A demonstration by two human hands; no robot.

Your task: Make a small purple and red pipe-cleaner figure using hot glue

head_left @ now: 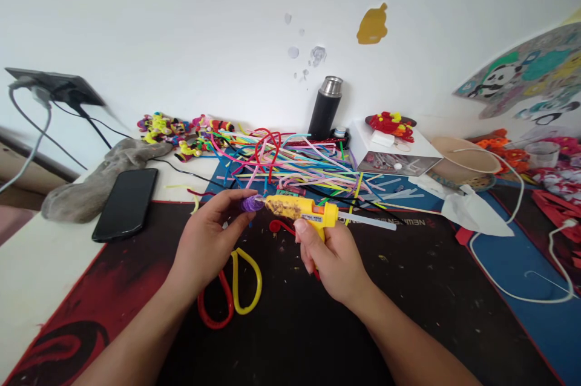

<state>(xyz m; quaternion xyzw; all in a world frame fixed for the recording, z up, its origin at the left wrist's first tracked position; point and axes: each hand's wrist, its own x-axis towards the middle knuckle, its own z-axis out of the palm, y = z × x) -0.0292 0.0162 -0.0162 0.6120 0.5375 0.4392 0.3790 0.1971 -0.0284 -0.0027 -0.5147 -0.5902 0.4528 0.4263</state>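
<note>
Between the fingertips of my left hand (206, 235) is a small purple coil (252, 203) that looks wound from pipe cleaner. My right hand (333, 256) is wrapped round the grip of a yellow hot glue gun (290, 207). Its stained nozzle points left and meets the purple coil, or comes very close to it. From the gun's back end sticks a translucent glue stick (374, 222). Below my left hand, scissors with one red and one yellow handle loop (258, 298) lie on the dark mat; their blades are hidden.
A heap of coloured pipe cleaners (313, 162) spreads behind my hands. Beyond it stand a black thermos (325, 109) and a white box (363, 143). A phone (126, 204) lies left, near small colourful figures (166, 129). A white cable (512, 298) loops at right by a beige bowl (472, 159).
</note>
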